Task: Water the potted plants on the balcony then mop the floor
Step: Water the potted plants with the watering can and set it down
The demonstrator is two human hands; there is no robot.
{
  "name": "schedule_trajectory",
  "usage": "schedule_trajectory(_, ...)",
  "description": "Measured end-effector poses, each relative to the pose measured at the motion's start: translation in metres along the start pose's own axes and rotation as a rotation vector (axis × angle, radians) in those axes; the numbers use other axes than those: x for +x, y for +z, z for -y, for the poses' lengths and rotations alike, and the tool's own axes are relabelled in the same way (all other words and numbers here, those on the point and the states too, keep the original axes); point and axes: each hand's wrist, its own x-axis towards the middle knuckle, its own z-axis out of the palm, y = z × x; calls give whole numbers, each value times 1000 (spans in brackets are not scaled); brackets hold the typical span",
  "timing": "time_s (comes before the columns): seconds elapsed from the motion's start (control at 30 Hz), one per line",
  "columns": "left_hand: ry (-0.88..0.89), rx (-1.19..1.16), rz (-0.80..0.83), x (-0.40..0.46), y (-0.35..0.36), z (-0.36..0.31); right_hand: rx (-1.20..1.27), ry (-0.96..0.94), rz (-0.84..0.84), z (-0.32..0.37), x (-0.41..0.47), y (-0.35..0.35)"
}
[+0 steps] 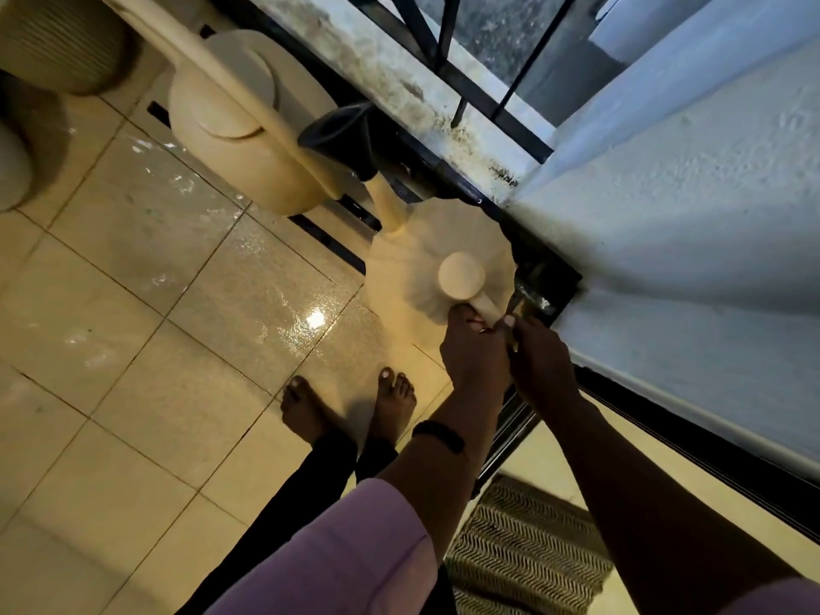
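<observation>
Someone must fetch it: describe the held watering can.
From the black balcony railing, drop to the corner by the pale wall. The left hand and right hand grip a cream ribbed watering can. Unlike the smooth cream container beside it, its spout carries a black funnel.

Both hands, left hand (pixel 477 348) and right hand (pixel 539 364), grip a cream handle (pixel 486 306) above wet tiles (pixel 186 268).

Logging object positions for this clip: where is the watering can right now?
In the head view the watering can stands on the wet tiled floor at upper left of centre, against the balcony railing, with its dark spout rose toward the corner.
</observation>
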Motion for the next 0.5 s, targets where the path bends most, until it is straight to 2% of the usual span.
schedule_trajectory(0.17,-27,50,150,5,-22,-8,-76,112,106,7,-1,-3)
schedule_trajectory(0.3,-83,95,166,8,-45,-18,-49,219,119,25,-8,-13)
schedule_trajectory(0.37,-38,190,168,5,-62,-22,-55,250,123,36,-14,-19)
schedule_trajectory(0.5,170,531,146,-12,-102,-26,-101,290,87,60,-27,-33)
